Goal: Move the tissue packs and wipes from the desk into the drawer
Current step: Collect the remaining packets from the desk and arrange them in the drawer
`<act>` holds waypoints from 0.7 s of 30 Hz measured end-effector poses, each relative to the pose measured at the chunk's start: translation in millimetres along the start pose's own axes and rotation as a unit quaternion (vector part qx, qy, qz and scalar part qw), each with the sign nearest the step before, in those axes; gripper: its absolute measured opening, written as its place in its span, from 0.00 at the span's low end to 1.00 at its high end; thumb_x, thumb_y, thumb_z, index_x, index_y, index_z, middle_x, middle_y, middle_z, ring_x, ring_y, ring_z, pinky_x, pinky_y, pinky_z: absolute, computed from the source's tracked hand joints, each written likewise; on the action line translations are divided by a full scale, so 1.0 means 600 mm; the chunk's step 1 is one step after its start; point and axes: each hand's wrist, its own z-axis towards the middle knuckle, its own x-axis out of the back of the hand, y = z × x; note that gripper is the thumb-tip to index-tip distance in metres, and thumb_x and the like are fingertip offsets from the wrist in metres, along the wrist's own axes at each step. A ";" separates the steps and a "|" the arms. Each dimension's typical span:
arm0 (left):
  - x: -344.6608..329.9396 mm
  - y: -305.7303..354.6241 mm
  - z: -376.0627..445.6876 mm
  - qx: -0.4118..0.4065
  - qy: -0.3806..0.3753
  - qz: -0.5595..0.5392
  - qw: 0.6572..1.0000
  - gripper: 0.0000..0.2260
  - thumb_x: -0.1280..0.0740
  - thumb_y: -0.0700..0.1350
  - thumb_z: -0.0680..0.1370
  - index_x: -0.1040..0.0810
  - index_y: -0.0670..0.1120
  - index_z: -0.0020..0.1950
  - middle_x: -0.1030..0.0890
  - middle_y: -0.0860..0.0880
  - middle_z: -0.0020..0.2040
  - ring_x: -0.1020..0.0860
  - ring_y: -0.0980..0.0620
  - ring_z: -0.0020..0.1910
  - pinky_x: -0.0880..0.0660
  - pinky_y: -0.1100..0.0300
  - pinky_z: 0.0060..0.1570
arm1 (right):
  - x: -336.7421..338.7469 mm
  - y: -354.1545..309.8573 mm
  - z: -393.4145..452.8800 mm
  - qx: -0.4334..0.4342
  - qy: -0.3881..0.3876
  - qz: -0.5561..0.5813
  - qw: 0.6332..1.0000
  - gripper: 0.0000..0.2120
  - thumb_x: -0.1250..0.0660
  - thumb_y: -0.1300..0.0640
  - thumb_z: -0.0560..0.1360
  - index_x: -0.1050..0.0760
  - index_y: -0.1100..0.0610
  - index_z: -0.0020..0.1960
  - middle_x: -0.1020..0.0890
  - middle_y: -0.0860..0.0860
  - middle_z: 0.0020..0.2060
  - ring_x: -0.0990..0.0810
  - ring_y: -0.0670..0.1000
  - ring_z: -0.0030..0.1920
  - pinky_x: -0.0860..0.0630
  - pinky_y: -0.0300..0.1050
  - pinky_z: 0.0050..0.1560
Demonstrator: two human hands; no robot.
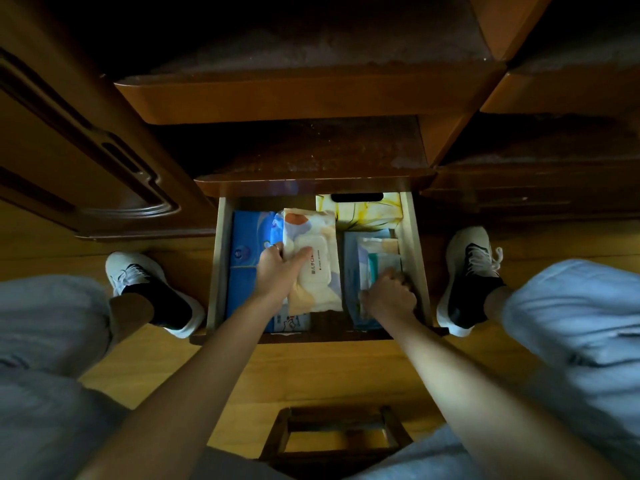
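Both our hands were down in the open drawer (219, 258).

Our left hand (280, 271) gripped the pack of wipes (311, 261), which lay over the blue tissue packs (244, 265). Our right hand (389, 296) curled round small packs (377, 258) by the drawer's right wall, with a yellow tissue box (367, 213) at the back and our shoes (152, 292) on either side.

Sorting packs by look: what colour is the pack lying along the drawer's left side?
Blue: the pack shows best in the head view, left of the left hand.
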 end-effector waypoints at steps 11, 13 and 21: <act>-0.012 -0.006 -0.006 0.027 -0.027 0.025 0.999 0.10 0.30 0.49 0.79 0.20 0.46 0.57 0.15 0.50 0.50 0.16 0.56 0.47 0.19 0.61 0.42 | 0.041 -0.001 -0.001 0.041 0.012 -0.022 0.999 0.20 0.29 0.51 0.79 0.28 0.61 0.65 0.16 0.58 0.58 0.16 0.60 0.57 0.20 0.51 0.47; -0.023 -0.003 -0.007 0.037 -0.047 0.034 0.998 0.08 0.30 0.50 0.79 0.21 0.47 0.55 0.15 0.50 0.50 0.16 0.54 0.48 0.19 0.59 0.43 | 0.054 0.008 -0.008 0.065 0.023 -0.041 0.997 0.14 0.31 0.52 0.80 0.25 0.60 0.61 0.15 0.57 0.55 0.15 0.58 0.55 0.24 0.48 0.42; -0.107 -0.004 0.019 0.093 -0.130 0.019 0.987 0.13 0.36 0.40 0.82 0.24 0.40 0.66 0.18 0.40 0.61 0.19 0.42 0.59 0.19 0.46 0.55 | 0.174 0.063 -0.017 0.074 0.160 0.039 0.984 0.10 0.32 0.54 0.79 0.21 0.59 0.57 0.14 0.57 0.45 0.14 0.61 0.44 0.24 0.48 0.36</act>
